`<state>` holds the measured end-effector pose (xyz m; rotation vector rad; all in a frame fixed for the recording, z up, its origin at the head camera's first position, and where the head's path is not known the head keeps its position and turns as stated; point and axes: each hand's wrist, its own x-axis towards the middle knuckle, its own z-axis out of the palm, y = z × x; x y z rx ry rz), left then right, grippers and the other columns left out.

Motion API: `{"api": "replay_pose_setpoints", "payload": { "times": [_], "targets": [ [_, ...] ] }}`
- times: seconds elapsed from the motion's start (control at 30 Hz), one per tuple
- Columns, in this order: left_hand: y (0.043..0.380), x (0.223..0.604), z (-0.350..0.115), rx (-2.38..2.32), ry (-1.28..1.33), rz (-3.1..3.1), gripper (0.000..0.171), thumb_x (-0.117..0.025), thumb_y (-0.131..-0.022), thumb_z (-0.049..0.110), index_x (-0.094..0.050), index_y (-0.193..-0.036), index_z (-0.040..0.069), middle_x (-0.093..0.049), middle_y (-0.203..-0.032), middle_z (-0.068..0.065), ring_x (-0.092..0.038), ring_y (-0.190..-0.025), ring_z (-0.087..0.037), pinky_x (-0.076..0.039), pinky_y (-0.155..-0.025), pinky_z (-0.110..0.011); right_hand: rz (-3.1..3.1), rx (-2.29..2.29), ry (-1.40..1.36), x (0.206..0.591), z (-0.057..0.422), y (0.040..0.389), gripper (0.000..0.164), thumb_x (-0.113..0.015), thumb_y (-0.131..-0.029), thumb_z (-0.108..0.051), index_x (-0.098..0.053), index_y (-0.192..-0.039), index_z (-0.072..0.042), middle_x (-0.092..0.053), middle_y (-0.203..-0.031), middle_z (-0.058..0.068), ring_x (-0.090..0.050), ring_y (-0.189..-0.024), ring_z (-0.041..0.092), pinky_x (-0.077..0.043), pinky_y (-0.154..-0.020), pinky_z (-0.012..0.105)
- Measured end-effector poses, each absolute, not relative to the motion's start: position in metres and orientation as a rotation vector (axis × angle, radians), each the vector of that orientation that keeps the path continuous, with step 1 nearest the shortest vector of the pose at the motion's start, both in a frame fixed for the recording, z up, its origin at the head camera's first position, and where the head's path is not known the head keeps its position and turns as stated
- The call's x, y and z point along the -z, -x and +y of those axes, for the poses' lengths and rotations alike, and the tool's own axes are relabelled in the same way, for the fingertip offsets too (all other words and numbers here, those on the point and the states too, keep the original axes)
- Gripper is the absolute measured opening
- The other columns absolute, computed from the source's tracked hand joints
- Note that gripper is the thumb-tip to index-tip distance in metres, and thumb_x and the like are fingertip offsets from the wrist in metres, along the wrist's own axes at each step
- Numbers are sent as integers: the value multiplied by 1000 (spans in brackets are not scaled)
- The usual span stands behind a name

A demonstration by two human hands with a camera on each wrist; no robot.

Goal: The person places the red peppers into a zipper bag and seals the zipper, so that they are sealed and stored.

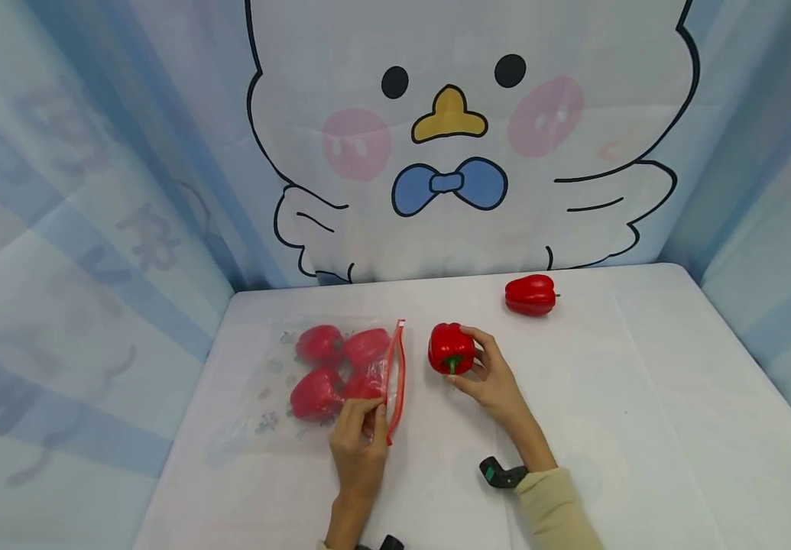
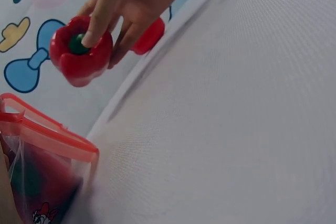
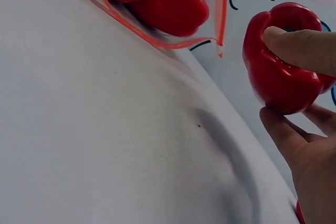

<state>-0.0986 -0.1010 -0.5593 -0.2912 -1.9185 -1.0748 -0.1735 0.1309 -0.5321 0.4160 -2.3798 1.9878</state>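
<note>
Between thumb and fingers, my right hand [image 1: 494, 382] grips a red bell pepper [image 1: 448, 345], its green stem toward me. In the right wrist view this pepper [image 3: 281, 85] is off the table, thumb by the stem. My left hand [image 1: 359, 451] pinches the near edge of a clear zip bag [image 1: 274, 428] close to its red-rimmed mouth [image 1: 400, 367]. The mouth gapes toward the held pepper, which is just right of it. Several red peppers [image 1: 316, 393] lie inside the bag; the left hand partly hides one.
Another red bell pepper [image 1: 530, 295] lies on its side near the back edge of the white table [image 1: 643, 397]. A printed curtain [image 1: 450, 244] hangs behind the table, with more cloth at both sides. Dark wrist cameras [image 1: 501, 473] sit by the forearms.
</note>
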Motion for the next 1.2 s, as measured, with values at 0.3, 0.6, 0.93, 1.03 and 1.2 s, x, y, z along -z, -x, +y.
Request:
{"api": "replay_pose_setpoints", "payload": {
  "times": [0.3,0.6,0.93,1.03,1.2],
  "targets": [
    [99,559,-101,1081,295,-1918,24,-77,-81,-11,-75,-101,4,-64,-85,-6,-53,-69,-14,-44,-61,-18,-2488,-2006,-527,536,108,165,85,-82,-84,2,-38,-153,-19,-42,-161,16,-49,-142,43,-48,-113,56],
    [98,558,-101,1076,306,-1926,23,-76,-83,-11,-75,-101,3,-64,-84,-6,-52,-68,-13,-43,-59,-18,-2491,-1896,-720,541,86,157,87,-86,-79,4,-42,-152,-16,-45,-158,15,-49,-141,44,-47,-111,62],
    [96,559,-102,1070,301,-1956,25,-77,-84,-10,-75,-104,5,-65,-87,-5,-53,-69,-12,-45,-61,-16,-2496,-1779,-789,545,73,151,85,-87,-79,1,-44,-150,-18,-45,-157,10,-48,-142,33,-51,-108,57],
    [96,559,-103,1075,304,-1949,25,-76,-84,-10,-75,-104,5,-64,-86,-5,-52,-68,-12,-44,-60,-17,-2505,-1742,-831,548,69,150,83,-87,-80,-1,-46,-150,-21,-44,-159,11,-44,-146,31,-51,-108,57],
    [97,559,-103,1083,322,-1926,26,-76,-82,-11,-75,-104,3,-64,-86,-6,-52,-67,-12,-43,-60,-17,-2477,-1756,-893,552,63,147,83,-86,-82,-4,-47,-153,-23,-44,-159,12,-43,-147,33,-51,-109,56]
  ]
}}
